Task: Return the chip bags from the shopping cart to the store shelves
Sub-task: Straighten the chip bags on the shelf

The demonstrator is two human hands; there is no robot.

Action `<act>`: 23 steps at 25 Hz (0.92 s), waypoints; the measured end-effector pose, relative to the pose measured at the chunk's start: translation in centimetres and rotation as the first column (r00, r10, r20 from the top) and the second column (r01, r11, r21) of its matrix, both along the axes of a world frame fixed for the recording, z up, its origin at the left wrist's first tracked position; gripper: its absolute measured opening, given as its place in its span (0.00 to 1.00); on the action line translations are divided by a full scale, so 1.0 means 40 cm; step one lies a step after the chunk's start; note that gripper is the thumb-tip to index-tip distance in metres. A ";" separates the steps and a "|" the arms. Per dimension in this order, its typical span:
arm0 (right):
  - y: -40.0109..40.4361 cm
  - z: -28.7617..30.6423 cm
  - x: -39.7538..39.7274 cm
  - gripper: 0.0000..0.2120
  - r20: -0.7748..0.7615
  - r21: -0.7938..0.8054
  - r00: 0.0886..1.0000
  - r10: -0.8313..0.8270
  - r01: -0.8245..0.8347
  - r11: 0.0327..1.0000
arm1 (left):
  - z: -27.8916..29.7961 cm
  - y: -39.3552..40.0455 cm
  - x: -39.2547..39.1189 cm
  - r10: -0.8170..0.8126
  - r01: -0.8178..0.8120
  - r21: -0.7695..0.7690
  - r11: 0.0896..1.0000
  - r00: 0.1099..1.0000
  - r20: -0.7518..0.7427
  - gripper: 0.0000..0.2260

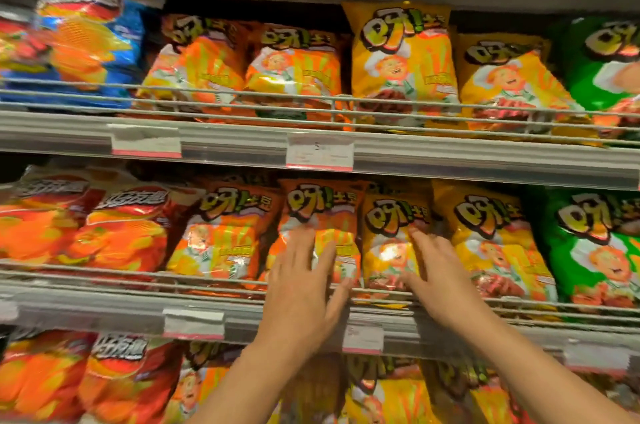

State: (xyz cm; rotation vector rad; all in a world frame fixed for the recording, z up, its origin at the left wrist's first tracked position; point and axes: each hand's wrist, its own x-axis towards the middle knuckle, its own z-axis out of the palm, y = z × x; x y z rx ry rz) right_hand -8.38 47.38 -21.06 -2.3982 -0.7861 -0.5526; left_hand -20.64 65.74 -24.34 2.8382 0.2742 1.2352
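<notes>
Orange bag on the middle shelf, left hand flat against it, fingers straight, gripping nothing. Right hand likewise spread on the yellow bag beside it. Farther up, the upper shelf carries more bags.

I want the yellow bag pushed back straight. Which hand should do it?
Probably the right hand: its straight fingers already lie on the yellow chip bag, while the left hand presses the orange chip bag beside it.
</notes>
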 end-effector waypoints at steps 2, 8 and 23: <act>0.029 -0.009 -0.028 0.30 0.194 0.024 0.981 -0.011 0.007 1.000 | -0.022 0.028 -0.009 -0.031 0.032 0.020 0.999 0.997 -0.069 0.28; 0.184 0.003 -0.112 0.30 0.171 -0.061 0.947 0.273 -0.266 0.962 | -0.008 0.117 -0.074 -0.218 0.238 -0.144 0.961 0.966 0.142 0.23; 0.226 -0.063 -0.143 0.30 0.292 -0.130 0.956 0.044 -0.006 0.992 | -0.106 0.275 -0.191 0.087 -0.087 0.004 0.996 0.995 -0.057 0.27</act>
